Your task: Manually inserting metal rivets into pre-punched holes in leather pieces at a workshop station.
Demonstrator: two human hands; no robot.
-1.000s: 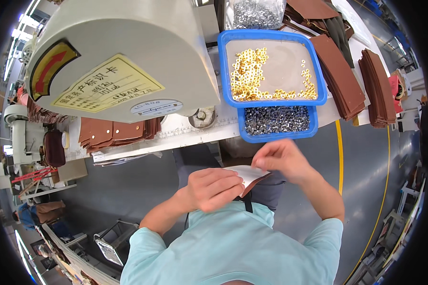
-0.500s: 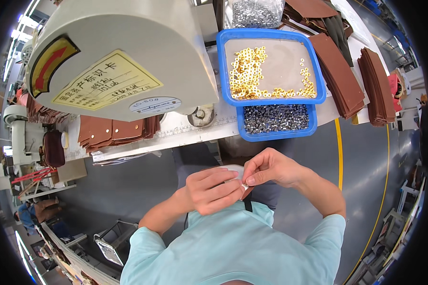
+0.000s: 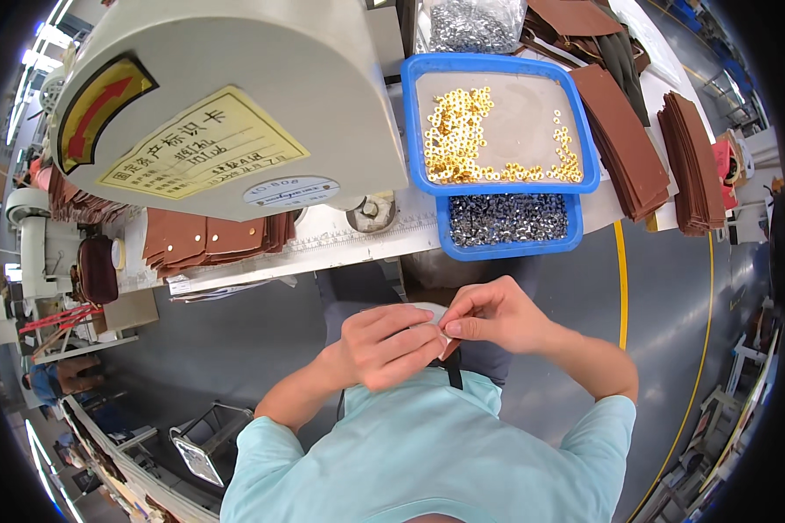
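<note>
Upper left: large grey machine housing (image 3: 227,96) overhangs the counter (image 3: 323,248), blocking reach there. Upper centre: blue tray of gold eyelets (image 3: 497,122) and blue tray of dark rivets (image 3: 508,222) fill the counter edge. Upper right: brown leather stacks (image 3: 624,139). Open floor (image 3: 663,296) at centre right and centre left.

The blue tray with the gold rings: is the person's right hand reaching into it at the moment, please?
No, the right hand is down by the left hand, pinching a small pale piece, well clear of the blue tray.
</note>
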